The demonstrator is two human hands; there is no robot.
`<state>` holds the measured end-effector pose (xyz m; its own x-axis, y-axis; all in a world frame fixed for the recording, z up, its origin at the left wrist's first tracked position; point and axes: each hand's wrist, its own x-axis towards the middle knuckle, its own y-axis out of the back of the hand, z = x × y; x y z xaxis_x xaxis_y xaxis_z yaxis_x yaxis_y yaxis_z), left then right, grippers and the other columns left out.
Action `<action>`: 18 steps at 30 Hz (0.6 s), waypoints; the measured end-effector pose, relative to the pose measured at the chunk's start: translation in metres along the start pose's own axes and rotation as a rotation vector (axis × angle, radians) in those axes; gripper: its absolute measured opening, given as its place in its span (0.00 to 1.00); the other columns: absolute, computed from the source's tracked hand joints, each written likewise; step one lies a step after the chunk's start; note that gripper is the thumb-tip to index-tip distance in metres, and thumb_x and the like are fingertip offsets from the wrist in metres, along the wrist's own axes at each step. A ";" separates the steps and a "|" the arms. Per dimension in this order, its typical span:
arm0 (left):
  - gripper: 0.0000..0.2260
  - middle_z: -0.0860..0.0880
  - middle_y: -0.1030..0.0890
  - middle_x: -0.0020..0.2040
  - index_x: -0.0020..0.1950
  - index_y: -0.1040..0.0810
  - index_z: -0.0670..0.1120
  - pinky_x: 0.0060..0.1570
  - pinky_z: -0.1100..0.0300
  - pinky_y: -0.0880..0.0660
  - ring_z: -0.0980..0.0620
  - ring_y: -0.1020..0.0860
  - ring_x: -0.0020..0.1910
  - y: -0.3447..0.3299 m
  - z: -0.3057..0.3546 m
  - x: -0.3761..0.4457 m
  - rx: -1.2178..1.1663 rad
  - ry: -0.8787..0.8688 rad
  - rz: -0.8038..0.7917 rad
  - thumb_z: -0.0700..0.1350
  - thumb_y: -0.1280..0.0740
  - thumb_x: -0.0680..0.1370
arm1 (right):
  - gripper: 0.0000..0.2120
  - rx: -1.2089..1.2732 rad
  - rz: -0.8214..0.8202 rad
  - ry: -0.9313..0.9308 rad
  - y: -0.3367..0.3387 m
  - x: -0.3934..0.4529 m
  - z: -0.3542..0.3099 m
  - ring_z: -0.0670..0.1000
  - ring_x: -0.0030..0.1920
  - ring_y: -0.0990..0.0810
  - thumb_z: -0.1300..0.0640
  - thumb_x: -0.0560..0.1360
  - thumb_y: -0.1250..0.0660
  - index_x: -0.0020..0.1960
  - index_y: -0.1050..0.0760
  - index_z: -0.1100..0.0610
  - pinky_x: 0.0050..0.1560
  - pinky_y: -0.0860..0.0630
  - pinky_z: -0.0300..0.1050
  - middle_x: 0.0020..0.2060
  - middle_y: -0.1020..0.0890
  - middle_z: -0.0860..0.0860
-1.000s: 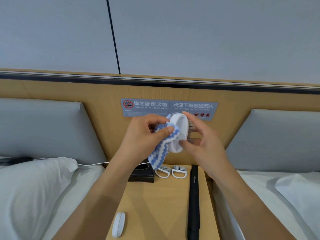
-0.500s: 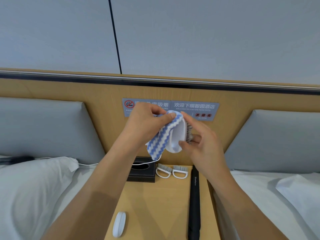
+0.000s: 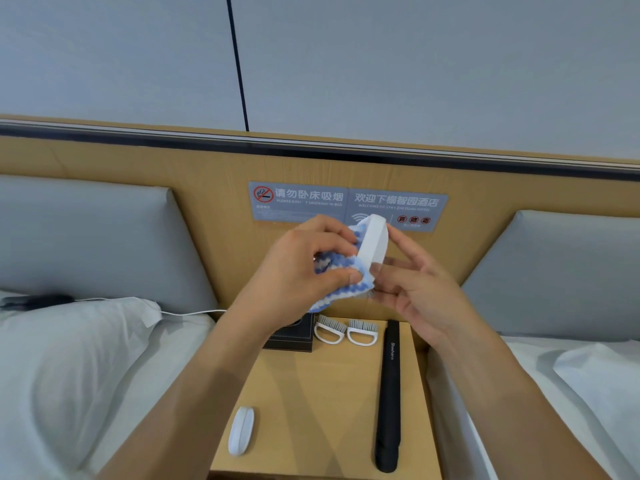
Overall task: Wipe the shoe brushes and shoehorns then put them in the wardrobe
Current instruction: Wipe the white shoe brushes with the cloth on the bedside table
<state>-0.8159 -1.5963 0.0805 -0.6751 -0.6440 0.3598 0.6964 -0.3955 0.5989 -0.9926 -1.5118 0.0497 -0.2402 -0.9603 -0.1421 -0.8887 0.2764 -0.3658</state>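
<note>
A white shoe brush [image 3: 373, 242] is held up in front of the headboard, tilted on edge. My right hand [image 3: 412, 282] pinches its lower end between thumb and fingers. My left hand [image 3: 298, 268] grips a blue-and-white striped cloth [image 3: 341, 280] and presses it against the brush's left side. On the wooden nightstand [image 3: 311, 403] lie two small white brushes with loop handles [image 3: 329, 332] [image 3: 362, 334], a long black shoehorn [image 3: 389, 396] and another white brush [image 3: 241, 430] near the front left.
A black tissue box [image 3: 294, 336] sits at the back of the nightstand, partly behind my left wrist. Beds with white pillows [image 3: 69, 358] flank both sides. A white cable [image 3: 187, 311] runs along the left bed. Grey signs [image 3: 346, 202] hang on the headboard.
The brush has turned more onto its edge, showing its narrow white side. My left hand slid the cloth down toward the brush's lower end.
</note>
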 end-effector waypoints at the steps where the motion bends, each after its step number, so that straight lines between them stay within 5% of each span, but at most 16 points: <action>1: 0.09 0.57 0.21 0.55 0.48 0.16 0.47 0.49 0.72 0.30 0.62 0.23 0.52 0.000 -0.004 -0.003 0.010 -0.012 -0.019 0.43 0.23 0.69 | 0.28 0.022 -0.015 -0.039 0.001 0.001 0.001 0.59 0.47 0.14 0.72 0.74 0.33 0.65 0.25 0.45 0.40 0.17 0.49 0.53 0.15 0.62; 6: 0.11 0.55 0.23 0.58 0.50 0.16 0.47 0.52 0.70 0.30 0.62 0.24 0.54 -0.002 -0.020 -0.017 0.078 -0.061 -0.055 0.39 0.24 0.69 | 0.28 0.035 -0.070 -0.183 0.002 0.011 0.014 0.60 0.46 0.14 0.70 0.72 0.33 0.65 0.24 0.46 0.42 0.16 0.53 0.53 0.15 0.60; 11: 0.14 0.54 0.23 0.59 0.52 0.17 0.48 0.58 0.65 0.28 0.61 0.25 0.58 0.000 -0.047 -0.036 0.048 0.033 0.017 0.35 0.25 0.69 | 0.27 0.061 0.003 -0.269 0.003 0.022 0.044 0.65 0.53 0.16 0.73 0.75 0.35 0.67 0.27 0.49 0.54 0.20 0.63 0.55 0.16 0.63; 15: 0.23 0.54 0.27 0.64 0.61 0.22 0.51 0.60 0.61 0.27 0.61 0.27 0.61 0.000 -0.075 -0.057 0.024 0.132 0.100 0.38 0.23 0.68 | 0.21 0.085 0.069 -0.437 0.004 0.024 0.082 0.63 0.52 0.16 0.73 0.75 0.36 0.66 0.26 0.60 0.46 0.16 0.56 0.58 0.18 0.65; 18: 0.25 0.57 0.24 0.57 0.62 0.23 0.54 0.54 0.56 0.22 0.61 0.24 0.54 -0.009 -0.096 -0.076 -0.015 0.309 0.156 0.39 0.22 0.68 | 0.16 0.070 0.150 -0.594 0.005 0.024 0.121 0.63 0.51 0.17 0.70 0.75 0.36 0.62 0.25 0.62 0.43 0.17 0.55 0.58 0.20 0.63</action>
<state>-0.7470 -1.6070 -0.0212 -0.4564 -0.8644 0.2111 0.7906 -0.2850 0.5420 -0.9552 -1.5291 -0.0667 -0.0836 -0.7306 -0.6776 -0.8298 0.4276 -0.3587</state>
